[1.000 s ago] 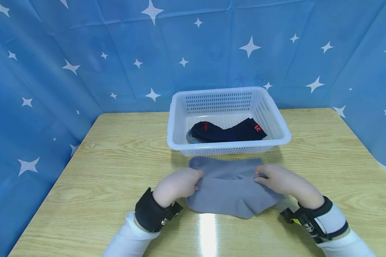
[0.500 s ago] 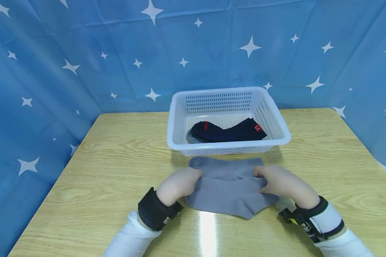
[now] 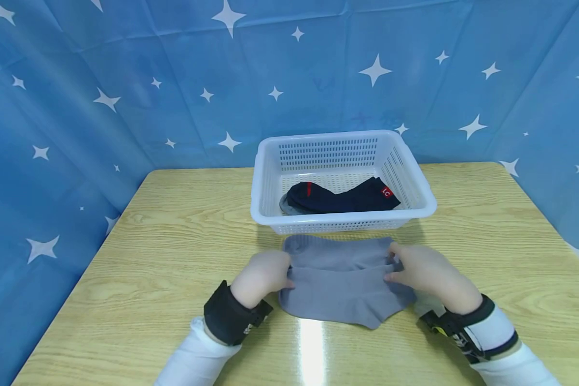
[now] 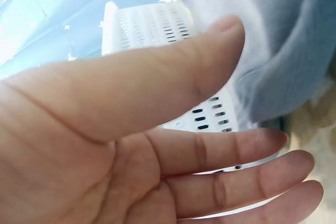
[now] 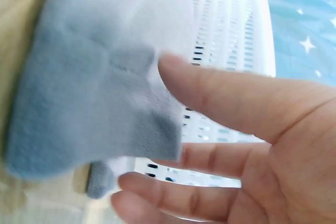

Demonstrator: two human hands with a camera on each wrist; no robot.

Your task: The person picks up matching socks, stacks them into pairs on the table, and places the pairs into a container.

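Note:
Two grey socks lie side by side on the table: the nearer sock overlaps the edge of the farther sock. At their left end is my left hand, its thumb and fingers apart in the left wrist view with the grey fabric just beyond the tips. My right hand is over the right end, thumb and index finger spread. In the right wrist view its thumb tip meets the sock, while the index finger passes partly behind the cuff.
A white perforated basket stands just behind the socks. Inside it a dark sock with red marks lies over a grey one. A blue star-patterned cloth hangs behind the wooden table.
My right thumb and fingers have come apart from their pinch on the sock. My left hand has drawn back slightly to the left. The socks have barely moved.

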